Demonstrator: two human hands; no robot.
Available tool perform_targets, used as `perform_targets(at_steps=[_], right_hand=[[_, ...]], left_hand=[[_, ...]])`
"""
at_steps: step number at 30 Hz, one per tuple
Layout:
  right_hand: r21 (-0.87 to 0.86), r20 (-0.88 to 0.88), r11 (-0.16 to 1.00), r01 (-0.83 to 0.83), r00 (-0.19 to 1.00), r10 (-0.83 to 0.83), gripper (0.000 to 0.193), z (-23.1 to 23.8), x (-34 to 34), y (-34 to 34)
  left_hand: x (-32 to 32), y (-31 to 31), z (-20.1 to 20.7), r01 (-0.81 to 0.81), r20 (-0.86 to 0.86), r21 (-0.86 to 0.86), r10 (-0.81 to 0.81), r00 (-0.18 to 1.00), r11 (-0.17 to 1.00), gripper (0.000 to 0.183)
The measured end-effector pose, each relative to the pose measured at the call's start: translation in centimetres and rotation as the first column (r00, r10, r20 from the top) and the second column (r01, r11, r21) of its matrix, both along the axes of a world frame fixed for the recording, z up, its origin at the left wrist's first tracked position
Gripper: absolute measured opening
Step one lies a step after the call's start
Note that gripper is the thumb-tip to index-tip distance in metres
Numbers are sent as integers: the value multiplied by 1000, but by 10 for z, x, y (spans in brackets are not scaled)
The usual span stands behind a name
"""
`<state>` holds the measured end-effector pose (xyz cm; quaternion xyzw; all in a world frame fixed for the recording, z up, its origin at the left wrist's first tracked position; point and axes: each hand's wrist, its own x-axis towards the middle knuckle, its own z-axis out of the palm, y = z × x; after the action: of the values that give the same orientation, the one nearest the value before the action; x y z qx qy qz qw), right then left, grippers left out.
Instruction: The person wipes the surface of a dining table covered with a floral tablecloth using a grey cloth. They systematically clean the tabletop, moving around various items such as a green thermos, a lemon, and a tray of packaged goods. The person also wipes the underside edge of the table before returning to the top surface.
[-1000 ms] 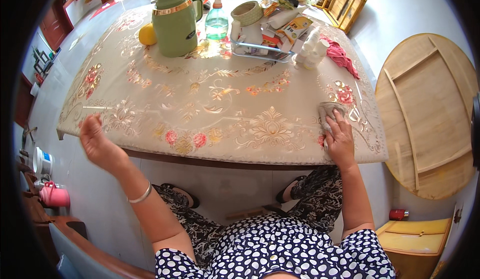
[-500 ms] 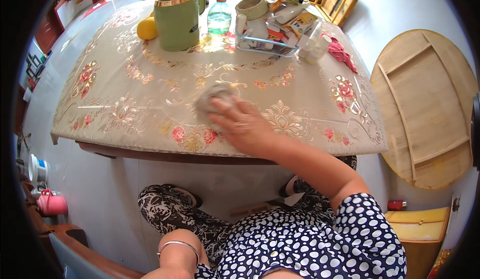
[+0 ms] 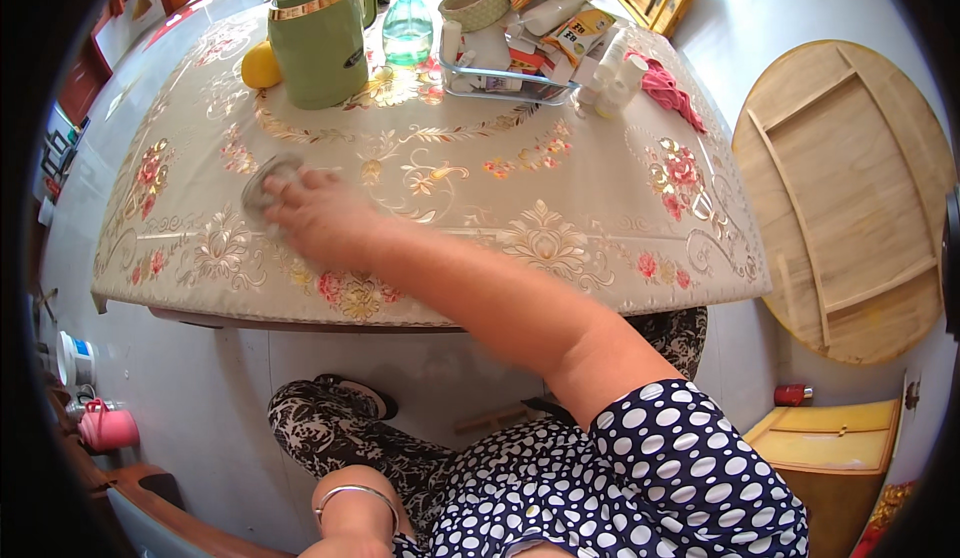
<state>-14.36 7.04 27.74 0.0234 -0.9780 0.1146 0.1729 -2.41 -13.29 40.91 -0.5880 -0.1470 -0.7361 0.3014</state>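
Note:
My right hand (image 3: 315, 213) presses a grey cloth (image 3: 270, 182) against the patterned tablecloth (image 3: 590, 193), left of the middle of the table. Its fingers are bent over the cloth, and the hand is somewhat blurred by motion. A green thermos jug (image 3: 318, 53) stands beyond the cloth, with a yellow fruit (image 3: 261, 65) beside it. At the lower edge, my left arm shows around a silver bangle (image 3: 358, 490). The fingers of my left hand are hidden.
Past the thermos stand a teal spray bottle (image 3: 408, 33) and a glass tray (image 3: 510, 86) heaped with packets and a tape roll. White bottles (image 3: 615, 83) and a pink cloth (image 3: 668, 93) lie right of it. A round wooden board (image 3: 850, 198) leans beyond the table's right side.
My right hand has slid the grey cloth leftward across the tablecloth, and the right forearm now reaches farther over the table. The view has shifted slightly. My left arm stays low.

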Motion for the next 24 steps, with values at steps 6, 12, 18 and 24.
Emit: perform_targets(at_steps=[6, 12, 18, 24], right_hand=[[3, 57, 962, 272, 961, -272, 40, 0, 49, 98], [116, -82, 896, 428, 903, -421, 40, -10, 159, 164], [136, -45, 733, 667, 743, -668, 37, -7, 302, 214], [251, -95, 338, 907, 370, -924, 38, -31, 504, 273]], left_hand=[[15, 23, 2, 42, 154, 55, -50, 987, 998, 31], [15, 27, 3, 50, 91, 93, -59, 994, 994, 37], [21, 22, -2, 23, 36, -3, -23, 999, 1000, 35], [33, 42, 8, -69, 172, 250, 26, 985, 966, 36]])
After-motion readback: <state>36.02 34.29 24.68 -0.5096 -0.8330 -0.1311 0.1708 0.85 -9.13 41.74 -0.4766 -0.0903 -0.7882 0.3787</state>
